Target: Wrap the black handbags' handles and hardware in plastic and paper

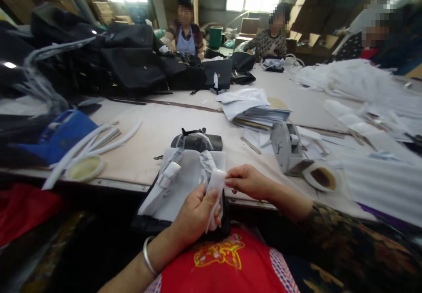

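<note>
A black handbag (197, 142) lies at the table's near edge and partly over my lap, its front covered by white wrapping sheet (186, 178). Its handle (205, 152) is wound in white foam wrap. My left hand (198, 214) is closed round a white foam strip (216, 196) at the handle's right base, thumb pressed on it. My right hand (245, 181) pinches the top edge of the same strip. A silver bangle (147, 258) sits on my left wrist.
A grey tape dispenser (287, 148) and a tape roll (321, 177) stand to the right. Another tape roll (85, 168) and white foam strips (99, 141) lie left, by a blue bag (59, 137). Stacked papers (253, 108) and black bags (132, 64) lie farther back. Three people sit at the far side.
</note>
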Demonstrator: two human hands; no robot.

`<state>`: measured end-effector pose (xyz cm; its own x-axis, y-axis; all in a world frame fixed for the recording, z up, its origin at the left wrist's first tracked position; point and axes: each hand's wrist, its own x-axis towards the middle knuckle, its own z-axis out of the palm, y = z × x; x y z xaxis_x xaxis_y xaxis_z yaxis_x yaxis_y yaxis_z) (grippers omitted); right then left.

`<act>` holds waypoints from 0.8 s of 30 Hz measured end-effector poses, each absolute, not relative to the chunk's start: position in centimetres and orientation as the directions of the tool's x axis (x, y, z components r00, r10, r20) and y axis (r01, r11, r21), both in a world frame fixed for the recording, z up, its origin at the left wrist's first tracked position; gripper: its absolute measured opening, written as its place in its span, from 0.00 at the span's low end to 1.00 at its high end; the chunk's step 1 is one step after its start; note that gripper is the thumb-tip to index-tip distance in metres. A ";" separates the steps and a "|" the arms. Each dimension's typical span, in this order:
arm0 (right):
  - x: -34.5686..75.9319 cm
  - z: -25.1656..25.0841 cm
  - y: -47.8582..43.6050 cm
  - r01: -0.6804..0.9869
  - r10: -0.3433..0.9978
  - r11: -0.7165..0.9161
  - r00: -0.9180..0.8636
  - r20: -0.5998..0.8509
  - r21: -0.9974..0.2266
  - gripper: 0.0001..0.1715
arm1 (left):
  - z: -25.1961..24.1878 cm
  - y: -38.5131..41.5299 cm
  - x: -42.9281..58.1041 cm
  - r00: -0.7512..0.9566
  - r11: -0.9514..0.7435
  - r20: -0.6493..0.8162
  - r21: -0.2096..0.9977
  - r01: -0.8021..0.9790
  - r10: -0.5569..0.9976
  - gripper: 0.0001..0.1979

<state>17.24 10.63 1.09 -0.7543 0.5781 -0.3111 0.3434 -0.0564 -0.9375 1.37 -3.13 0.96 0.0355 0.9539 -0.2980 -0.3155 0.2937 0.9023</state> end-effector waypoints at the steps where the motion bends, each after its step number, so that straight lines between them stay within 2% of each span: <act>1: 17.0 0.8 10.6 0.333 0.567 -0.103 -0.754 -0.330 -0.937 0.11 | 1.0 -3.1 1.4 0.026 0.291 -0.297 0.910 -0.295 0.955 0.21; 4: 16.1 0.6 10.4 0.298 0.553 -0.103 -0.776 -0.303 -0.949 0.10 | 1.1 -3.1 1.6 0.000 0.277 -0.286 0.927 -0.253 0.958 0.21; 8: 15.5 0.8 10.2 0.234 0.560 0.106 -0.817 -0.136 -0.966 0.10 | 1.0 -3.2 1.3 -0.016 0.240 -0.246 0.956 -0.167 0.969 0.18; 11: 15.2 1.1 9.9 0.256 0.587 0.162 -0.801 -0.116 -0.953 0.08 | 0.9 -3.4 1.0 -0.018 0.214 -0.220 0.963 -0.164 0.975 0.17; 14: 14.4 1.5 9.2 0.255 0.599 -0.026 -0.770 -0.219 -0.967 0.09 | 0.7 -3.5 0.8 -0.024 0.175 -0.182 0.967 -0.185 0.983 0.17; 17: 14.1 2.2 8.5 0.244 0.532 -0.259 -0.772 -0.349 -0.935 0.21 | 0.3 -3.6 0.6 -0.026 0.151 -0.160 0.965 -0.216 0.987 0.17; 21: 14.8 3.4 7.9 0.264 0.339 -0.444 -0.835 -0.434 -0.856 0.38 | -0.1 -3.7 0.5 -0.004 0.150 -0.156 0.955 -0.258 0.988 0.19; 24: 14.9 3.7 6.9 0.182 0.356 -0.558 -0.829 -0.432 -0.810 0.41 | -0.3 -3.6 0.5 0.003 0.138 -0.141 0.965 -0.222 0.990 0.19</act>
<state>14.87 6.89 3.74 -0.8287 0.3561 -0.4318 0.1820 -0.5582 -0.8095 0.53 -3.64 -0.27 0.0030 0.9900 -0.1413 -0.2221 0.1384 0.9651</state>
